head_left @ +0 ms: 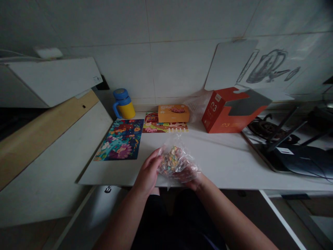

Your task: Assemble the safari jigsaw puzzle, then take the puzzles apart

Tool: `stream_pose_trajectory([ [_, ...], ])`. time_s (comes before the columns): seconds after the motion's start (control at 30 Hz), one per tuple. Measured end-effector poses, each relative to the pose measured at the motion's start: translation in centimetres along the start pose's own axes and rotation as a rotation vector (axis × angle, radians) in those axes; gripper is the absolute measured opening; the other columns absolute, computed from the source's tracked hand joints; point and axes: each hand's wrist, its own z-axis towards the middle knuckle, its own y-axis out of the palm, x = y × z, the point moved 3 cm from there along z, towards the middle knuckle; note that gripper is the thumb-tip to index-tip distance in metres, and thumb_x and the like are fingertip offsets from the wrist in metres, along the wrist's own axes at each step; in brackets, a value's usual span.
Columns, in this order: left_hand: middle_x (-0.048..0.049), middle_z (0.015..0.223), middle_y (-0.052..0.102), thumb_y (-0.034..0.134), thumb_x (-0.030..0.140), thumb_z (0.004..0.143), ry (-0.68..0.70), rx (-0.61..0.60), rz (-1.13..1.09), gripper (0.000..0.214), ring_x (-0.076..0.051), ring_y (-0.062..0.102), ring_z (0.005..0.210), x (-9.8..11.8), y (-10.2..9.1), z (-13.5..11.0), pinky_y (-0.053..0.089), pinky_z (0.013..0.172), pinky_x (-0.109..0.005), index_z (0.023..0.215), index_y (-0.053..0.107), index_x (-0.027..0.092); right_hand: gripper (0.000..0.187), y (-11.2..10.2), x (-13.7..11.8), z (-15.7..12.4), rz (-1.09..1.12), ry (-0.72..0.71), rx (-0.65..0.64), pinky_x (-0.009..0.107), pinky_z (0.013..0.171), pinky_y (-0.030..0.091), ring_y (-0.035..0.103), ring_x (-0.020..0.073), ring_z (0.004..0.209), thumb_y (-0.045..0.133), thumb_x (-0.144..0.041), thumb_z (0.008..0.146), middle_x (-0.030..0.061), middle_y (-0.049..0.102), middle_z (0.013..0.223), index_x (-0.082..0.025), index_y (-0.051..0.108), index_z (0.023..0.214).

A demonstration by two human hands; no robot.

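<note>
A clear plastic bag (170, 163) full of small multicoloured pieces, which look like jigsaw pieces, is held between my hands above the front edge of the white table. My left hand (151, 168) grips the bag's left side, thumb on top. Around the right side, partly behind the crinkled plastic, my right hand (189, 173) is closed on it too. Beyond the bag lie a dark colourful picture sheet (122, 140) and a farm picture sheet (156, 127). A small orange box (173, 114) stands on the farm sheet's back part.
A blue and yellow mug (125, 106) with a lid stands at the back left. An opened red box (223, 116) is at the back right, with clear plastic (196, 107) beside it. Large boards (52, 146) lean at left; a black chair-like object (299, 156) lies at right.
</note>
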Motion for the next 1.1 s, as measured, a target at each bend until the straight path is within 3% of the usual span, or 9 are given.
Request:
stream_pose_trajectory([
  [0.1,-0.0117,0.126,0.079,0.088,0.034,0.080,0.008,0.167,0.002,0.037,-0.035,0.063,0.136,-0.6,-0.9,0.4,0.046,0.120,-0.046,0.113,0.083,0.019,0.049,-0.2,-0.2,-0.3,0.065,0.006,0.059,0.040,0.085,0.063,0.078,0.0266,0.096,0.079,-0.066,0.081,0.0069,0.081,0.107,-0.027,0.077,0.111],
  [0.2,-0.0127,0.128,0.078,0.089,0.035,0.079,0.005,0.179,-0.041,0.038,-0.035,0.063,0.136,-0.2,-1.2,0.8,0.047,0.120,-0.045,0.112,0.082,0.018,0.047,0.1,-0.9,-0.8,0.109,0.003,0.017,0.043,0.092,0.062,0.077,0.0284,0.103,0.083,-0.060,0.081,0.0077,0.081,0.112,-0.027,0.077,0.112],
  [0.3,-0.0144,0.129,0.077,0.089,0.033,0.079,0.023,0.201,-0.088,0.038,-0.034,0.064,0.135,1.0,-1.6,1.4,0.049,0.118,-0.046,0.112,0.080,0.016,0.045,0.2,-1.6,-1.2,0.166,0.000,-0.022,0.044,0.098,0.059,0.075,0.0278,0.110,0.078,-0.056,0.088,0.0094,0.079,0.122,-0.024,0.074,0.119],
  [0.4,-0.0131,0.121,0.080,0.088,0.029,0.079,0.084,0.265,-0.138,0.031,-0.033,0.069,0.128,2.3,-2.2,2.1,0.056,0.112,-0.047,0.106,0.079,0.018,0.039,-0.6,-2.2,-1.7,0.194,-0.040,0.043,0.040,0.099,0.058,0.074,0.0252,0.112,0.076,-0.049,0.093,0.0094,0.078,0.124,-0.021,0.073,0.120],
  [0.53,-0.0100,0.117,0.081,0.085,0.028,0.082,0.133,0.271,-0.144,0.028,-0.030,0.076,0.113,3.9,-2.6,3.1,0.064,0.097,-0.045,0.107,0.077,0.020,0.035,-2.3,-3.3,-2.7,0.211,-0.108,0.158,0.036,0.097,0.057,0.073,0.0219,0.109,0.074,-0.047,0.096,0.0075,0.078,0.123,-0.022,0.074,0.120],
  [0.8,-0.0095,0.105,0.081,0.062,0.018,0.097,0.232,0.236,-0.242,0.016,-0.022,0.079,0.090,7.6,-2.4,6.6,0.068,0.076,-0.035,0.106,0.074,0.015,0.037,-5.9,-4.5,-4.1,0.208,-0.075,0.076,0.041,0.105,0.054,0.073,0.0242,0.114,0.075,-0.042,0.095,0.0105,0.077,0.127,-0.019,0.073,0.124],
  [0.93,-0.0090,0.101,0.080,0.057,0.020,0.100,0.344,0.209,-0.296,0.013,-0.021,0.078,0.089,9.7,0.1,10.6,0.066,0.079,-0.037,0.103,0.070,0.017,0.040,-7.3,-4.4,-4.0,0.287,-0.123,0.119,0.042,0.104,0.055,0.072,0.0250,0.117,0.076,-0.047,0.093,0.0088,0.076,0.130,-0.023,0.072,0.125],
  [1.0,-0.0072,0.101,0.078,0.056,0.021,0.100,0.403,0.182,-0.329,0.009,-0.022,0.077,0.092,10.7,2.7,13.0,0.065,0.084,-0.041,0.102,0.065,0.019,0.039,-7.3,-4.2,-4.1,0.280,-0.137,0.122,0.042,0.102,0.056,0.073,0.0247,0.114,0.076,-0.048,0.093,0.0091,0.076,0.128,-0.023,0.072,0.124],
  [1.1,-0.0058,0.095,0.075,0.051,0.021,0.102,0.420,0.148,-0.379,0.008,-0.018,0.076,0.092,11.8,7.8,16.8,0.062,0.088,-0.036,0.101,0.059,0.021,0.038,-6.9,-4.2,-4.3,0.233,-0.165,0.110,0.041,0.101,0.055,0.073,0.0244,0.109,0.078,-0.045,0.092,0.0100,0.077,0.123,-0.021,0.073,0.121],
])
